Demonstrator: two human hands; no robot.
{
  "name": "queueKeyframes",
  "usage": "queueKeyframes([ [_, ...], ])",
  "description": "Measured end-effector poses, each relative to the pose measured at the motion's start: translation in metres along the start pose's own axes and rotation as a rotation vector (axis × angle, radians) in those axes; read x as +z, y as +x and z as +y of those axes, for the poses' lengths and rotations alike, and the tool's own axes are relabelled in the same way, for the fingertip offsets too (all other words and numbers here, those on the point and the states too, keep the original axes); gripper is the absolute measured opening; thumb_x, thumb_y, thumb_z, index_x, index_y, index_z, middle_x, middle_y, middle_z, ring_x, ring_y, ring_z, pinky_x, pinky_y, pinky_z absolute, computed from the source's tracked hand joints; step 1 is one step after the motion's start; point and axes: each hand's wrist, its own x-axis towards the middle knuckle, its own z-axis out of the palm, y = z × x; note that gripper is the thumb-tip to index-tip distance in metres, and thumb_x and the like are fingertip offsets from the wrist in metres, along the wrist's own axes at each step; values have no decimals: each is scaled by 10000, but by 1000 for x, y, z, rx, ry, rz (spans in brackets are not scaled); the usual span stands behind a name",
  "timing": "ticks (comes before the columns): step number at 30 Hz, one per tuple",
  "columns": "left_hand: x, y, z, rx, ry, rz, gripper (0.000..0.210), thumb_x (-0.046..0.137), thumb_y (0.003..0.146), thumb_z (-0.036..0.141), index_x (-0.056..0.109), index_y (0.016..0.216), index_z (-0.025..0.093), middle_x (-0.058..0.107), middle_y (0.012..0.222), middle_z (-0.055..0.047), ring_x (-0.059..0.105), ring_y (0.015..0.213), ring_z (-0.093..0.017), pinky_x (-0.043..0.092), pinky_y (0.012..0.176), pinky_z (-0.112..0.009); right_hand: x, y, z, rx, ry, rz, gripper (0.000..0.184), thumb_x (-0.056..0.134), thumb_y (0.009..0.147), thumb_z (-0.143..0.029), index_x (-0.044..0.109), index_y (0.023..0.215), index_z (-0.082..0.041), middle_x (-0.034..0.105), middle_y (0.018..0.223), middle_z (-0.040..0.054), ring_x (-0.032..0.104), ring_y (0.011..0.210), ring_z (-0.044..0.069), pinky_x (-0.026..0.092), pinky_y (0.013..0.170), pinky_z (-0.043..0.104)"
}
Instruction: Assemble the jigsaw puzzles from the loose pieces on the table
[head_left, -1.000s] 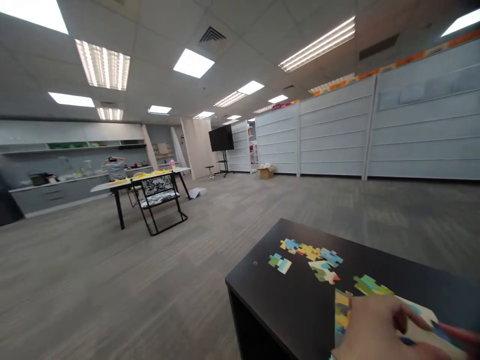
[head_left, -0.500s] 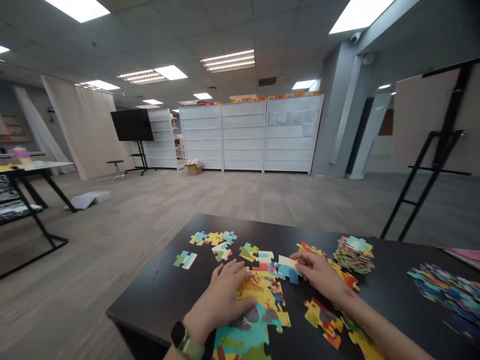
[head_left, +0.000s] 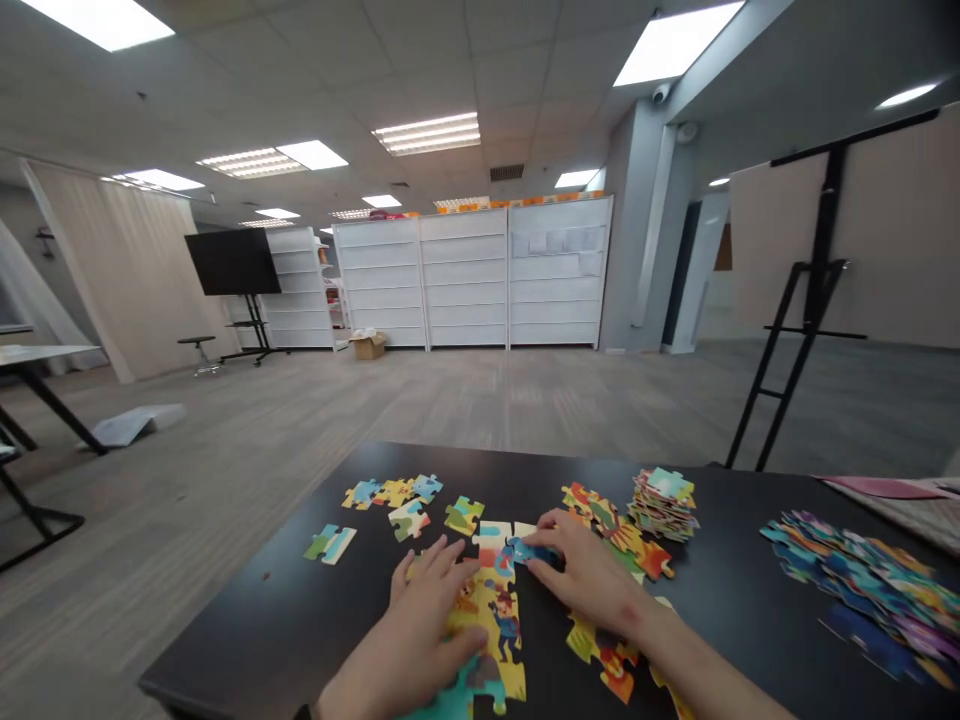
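Note:
My left hand point(head_left: 420, 635) lies flat with its fingers spread over a joined section of jigsaw puzzle point(head_left: 507, 625), hiding part of its yellow and teal picture. At the top right of that section, my right hand point(head_left: 589, 572) grips a blue and cream puzzle piece point(head_left: 536, 553). This piece sits against the cream and red piece point(head_left: 493, 538), but whether the two are interlocked I cannot tell. Just beyond the left fingers is a loose green and yellow piece point(head_left: 464, 515). Orange and red joined pieces point(head_left: 619, 525) lie beyond my right hand, partly covered by it.
A stack of puzzle pieces point(head_left: 663, 507) stands at the right, with a spread pile of blue and purple pieces point(head_left: 862, 585) farther right. Several loose pieces point(head_left: 396, 492) lie at the back left of the black table point(head_left: 300, 620). A black easel point(head_left: 795, 330) stands beyond the table.
My right hand has brought the blue piece left against the joined section and now covers more of it. The left hand stays on the puzzle. The camera view has turned slightly right.

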Motion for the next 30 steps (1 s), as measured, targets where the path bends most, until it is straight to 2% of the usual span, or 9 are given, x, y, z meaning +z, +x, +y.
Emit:
queueKeyframes([
  [4, 6, 8, 3, 24, -8, -24, 588, 614, 886, 422, 476, 1456, 373, 315, 1612, -10, 197, 1505, -313, 99, 1207, -587, -2, -4, -8, -46, -86, -47, 286, 548, 899, -297, 732, 1117, -277, 610, 1194, 77, 649, 990, 226, 498, 891, 352],
  [7, 5, 19, -13, 20, 14, 72, 530, 613, 899, 430, 523, 1418, 372, 388, 1579, -28, 275, 1481, -310, 147, 1197, -585, -5, -4, -10, -122, -141, -55, 275, 504, 923, -249, 703, 1113, -253, 596, 1233, 96, 615, 1061, 255, 486, 935, 394],
  [11, -10, 39, -55, -108, 90, 284, 452, 673, 867, 334, 619, 1316, 334, 507, 1500, -47, 418, 1406, -313, 266, 1166, -552, -9, -3, -5, -202, -125, -95, 280, 474, 931, -189, 690, 1100, -245, 626, 1219, 98, 581, 1115, 268, 460, 989, 433],
  [13, -26, 47, -82, -192, 116, 382, 445, 676, 878, 269, 615, 1318, 291, 547, 1460, -64, 460, 1374, -300, 349, 1133, -487, -9, -2, 0, -207, -100, -112, 296, 455, 942, -185, 684, 1118, -249, 631, 1218, 97, 590, 1105, 260, 468, 981, 426],
  [15, -44, 54, -109, -316, 140, 523, 369, 595, 951, 214, 597, 1321, 227, 593, 1391, -86, 525, 1306, -280, 416, 1086, -453, -10, 0, 4, -210, -96, -127, 313, 430, 956, -183, 680, 1132, -247, 631, 1213, 103, 595, 1098, 259, 472, 978, 427],
  [18, -63, 60, -143, -469, 180, 683, 323, 614, 994, 321, 580, 1285, 187, 583, 1329, -97, 611, 1138, -266, 519, 957, -484, -10, 2, 6, -217, -120, -150, 329, 411, 964, -176, 680, 1141, -242, 631, 1192, 109, 595, 1094, 262, 469, 980, 433],
  [21, -63, 67, -160, -484, 206, 673, 316, 623, 991, 336, 586, 1263, 181, 604, 1273, -88, 642, 1054, -242, 559, 886, -448, -11, 1, 4, -223, -137, -157, 316, 436, 961, -192, 682, 1151, -247, 629, 1180, 107, 594, 1089, 265, 473, 972, 429],
  [26, -46, 76, -165, -430, 250, 524, 310, 623, 990, 333, 590, 1260, 183, 606, 1275, -88, 638, 1066, -244, 553, 896, -450, -12, 0, 0, -182, -144, -146, 308, 436, 957, -164, 707, 1087, -235, 631, 1136, 105, 607, 1040, 249, 492, 926, 385],
  [30, -45, 77, -172, -415, 232, 469, 302, 622, 991, 331, 594, 1255, 186, 608, 1271, -86, 639, 1064, -242, 554, 896, -446, -14, -2, -2, -197, -150, -137, 288, 448, 955, -156, 710, 1042, -239, 630, 1125, 94, 607, 1031, 240, 492, 906, 361],
])
